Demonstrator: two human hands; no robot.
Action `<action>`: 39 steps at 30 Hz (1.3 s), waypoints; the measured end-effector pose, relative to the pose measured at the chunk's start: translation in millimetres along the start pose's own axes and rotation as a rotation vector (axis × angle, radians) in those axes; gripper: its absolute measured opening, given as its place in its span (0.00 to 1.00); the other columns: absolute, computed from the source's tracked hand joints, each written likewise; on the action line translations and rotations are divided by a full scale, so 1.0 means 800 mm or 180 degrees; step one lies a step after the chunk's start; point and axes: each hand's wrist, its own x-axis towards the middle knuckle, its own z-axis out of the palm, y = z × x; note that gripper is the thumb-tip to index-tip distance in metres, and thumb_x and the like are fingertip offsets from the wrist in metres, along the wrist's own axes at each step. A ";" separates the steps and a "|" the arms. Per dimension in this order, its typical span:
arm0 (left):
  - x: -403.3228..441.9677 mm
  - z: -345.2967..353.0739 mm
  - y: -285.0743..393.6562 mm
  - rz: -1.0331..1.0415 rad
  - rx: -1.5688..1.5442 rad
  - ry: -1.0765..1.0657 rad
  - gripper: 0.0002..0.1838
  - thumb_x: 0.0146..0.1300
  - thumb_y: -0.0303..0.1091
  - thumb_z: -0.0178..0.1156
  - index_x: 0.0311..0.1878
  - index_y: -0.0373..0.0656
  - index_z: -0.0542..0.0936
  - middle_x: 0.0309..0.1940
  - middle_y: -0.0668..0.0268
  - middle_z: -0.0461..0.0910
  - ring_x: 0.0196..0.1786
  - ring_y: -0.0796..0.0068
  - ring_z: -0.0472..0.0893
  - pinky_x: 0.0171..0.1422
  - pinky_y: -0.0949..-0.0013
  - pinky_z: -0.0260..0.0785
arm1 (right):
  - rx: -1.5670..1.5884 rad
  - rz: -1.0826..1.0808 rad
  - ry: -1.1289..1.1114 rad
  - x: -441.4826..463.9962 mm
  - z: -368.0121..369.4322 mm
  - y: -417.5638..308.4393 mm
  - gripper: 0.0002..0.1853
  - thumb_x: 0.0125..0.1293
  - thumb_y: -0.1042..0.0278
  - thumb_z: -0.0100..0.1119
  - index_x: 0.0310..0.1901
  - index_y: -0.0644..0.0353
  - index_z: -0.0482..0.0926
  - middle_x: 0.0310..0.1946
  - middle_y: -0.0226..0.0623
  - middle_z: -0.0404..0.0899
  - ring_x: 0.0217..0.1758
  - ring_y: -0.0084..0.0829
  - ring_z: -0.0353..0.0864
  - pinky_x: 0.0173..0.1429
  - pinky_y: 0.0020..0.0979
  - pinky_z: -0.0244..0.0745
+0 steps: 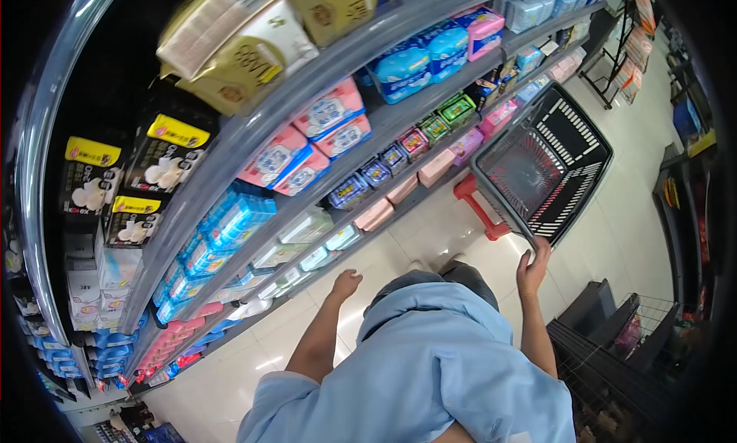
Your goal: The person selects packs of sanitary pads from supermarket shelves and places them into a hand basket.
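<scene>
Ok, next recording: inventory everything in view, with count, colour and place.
shopping basket: one, black with red below, right of centre
shelving: one run, grey, left to top
gold-and-white packs: several, gold/white, top
boxes: three in front, black with yellow labels, left
pink-and-white packs: four, pink/white, centre shelf
other packs: too many to count, mixed colours, along shelves
dark fixtures: several, black, right
floor tiles: several, pale, below
shirt: one, light blue, bottom
left hand: one, bare, near lower shelves
right hand: one, bare, on basket's near rim
</scene>
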 end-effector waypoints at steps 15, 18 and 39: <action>-0.014 -0.006 -0.120 -0.0159 -0.0885 0.0448 0.28 0.53 0.45 0.58 0.52 0.34 0.73 0.44 0.49 0.77 0.46 0.59 0.78 0.52 0.64 0.69 | -0.2238 0.0452 -0.0373 0.031 0.033 -0.053 0.43 0.44 0.70 0.57 0.66 0.59 0.53 0.63 0.48 0.56 0.64 0.45 0.59 0.69 0.46 0.48; -0.027 -0.007 -0.110 -0.0279 -0.1074 0.0301 0.28 0.52 0.45 0.58 0.51 0.33 0.74 0.41 0.50 0.79 0.38 0.63 0.80 0.45 0.65 0.72 | -0.2281 0.0517 -0.0503 0.035 0.035 -0.052 0.42 0.44 0.68 0.58 0.64 0.61 0.54 0.58 0.49 0.61 0.61 0.45 0.62 0.67 0.46 0.51; 0.046 -0.034 -0.103 0.0015 -0.0665 0.0218 0.28 0.51 0.44 0.57 0.51 0.34 0.74 0.47 0.49 0.77 0.52 0.57 0.76 0.56 0.63 0.66 | -0.2179 0.0588 -0.0246 0.019 0.034 -0.065 0.43 0.45 0.71 0.55 0.67 0.59 0.50 0.65 0.50 0.54 0.68 0.50 0.53 0.69 0.50 0.45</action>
